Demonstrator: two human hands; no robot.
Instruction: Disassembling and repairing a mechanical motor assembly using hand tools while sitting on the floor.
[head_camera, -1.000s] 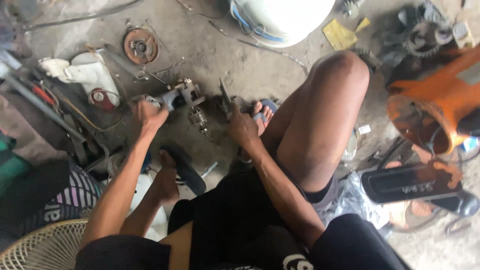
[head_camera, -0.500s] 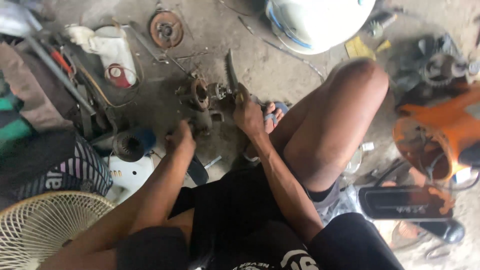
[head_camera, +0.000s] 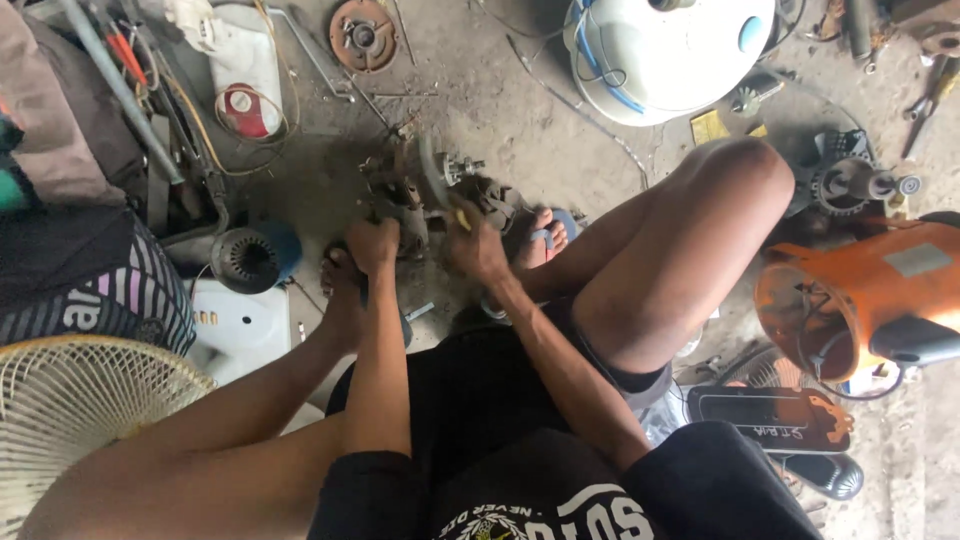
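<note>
**Floor repair: both hands on a small motor assembly**

Setting: bare grey concrete floor (head_camera: 520, 110), dusty, strewn with parts and wire. Person sits low, right knee raised, feet in sandals.

Work piece: a grimy metal motor assembly (head_camera: 425, 190) rests on the floor just ahead of the feet, short shaft end pointing right.

Left hand (head_camera: 372, 245): fingers curled closed against the near left side of the assembly, gripping it.

Right hand (head_camera: 472, 245): closed on the assembly's right side, with something small and yellowish showing at the fingertips; what it is cannot be told.

Labels and packages, by place:
- White rectangular container (head_camera: 243, 70), upper left, round red label on its face, yellow wire looped around it.
- Flat yellow packet (head_camera: 709, 126) on the floor below the white domed housing (head_camera: 668, 50) at top.
- Pale rectangular sticker on top of the orange motor casing (head_camera: 870, 300), right edge.
- Dark flat panel (head_camera: 770, 420) with pale lettering, lower right.

Also: rusty disc (head_camera: 362, 35) at top, cream fan grille (head_camera: 70, 420) lower left, small black ribbed motor (head_camera: 248, 260) beside the left foot.
</note>
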